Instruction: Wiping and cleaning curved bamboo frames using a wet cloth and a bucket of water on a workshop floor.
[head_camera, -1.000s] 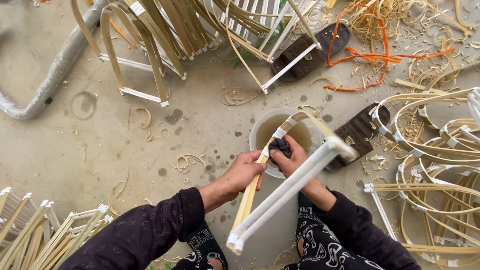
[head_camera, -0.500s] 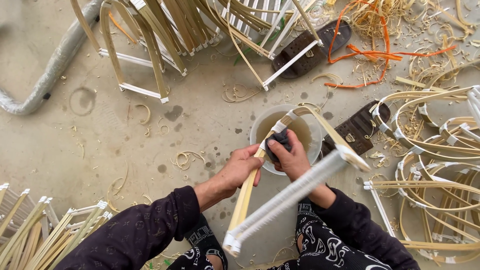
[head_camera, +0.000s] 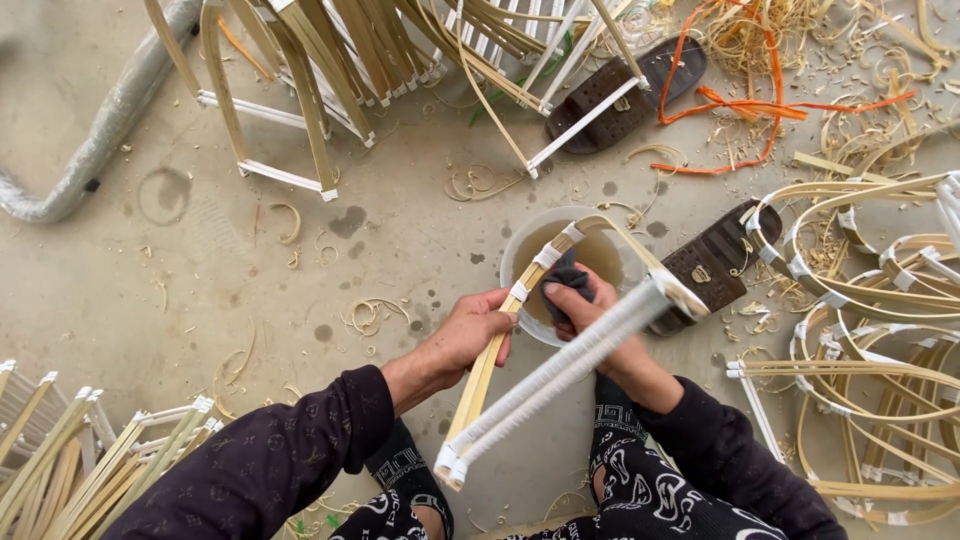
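Observation:
My left hand (head_camera: 468, 335) grips one bamboo strip of a bent bamboo frame (head_camera: 490, 380) whose near bar is wrapped in white tape. My right hand (head_camera: 585, 310) pinches a dark wet cloth (head_camera: 566, 285) against the frame's inner side, just above a round plastic bowl (head_camera: 516, 250) of murky water. The frame's far bend rests over the bowl. Both arms wear dark sleeves.
Two brown sandals (head_camera: 718, 262) (head_camera: 620, 90) lie on the concrete floor. Finished bamboo frames stack at top (head_camera: 330, 60), lower left (head_camera: 90, 450) and right (head_camera: 880, 300). An orange cord (head_camera: 740, 100), shavings and a grey pipe (head_camera: 110, 110) are scattered about.
The frame and both hands have shifted slightly; the right hand's cloth has slid a little along the strip over the bowl.

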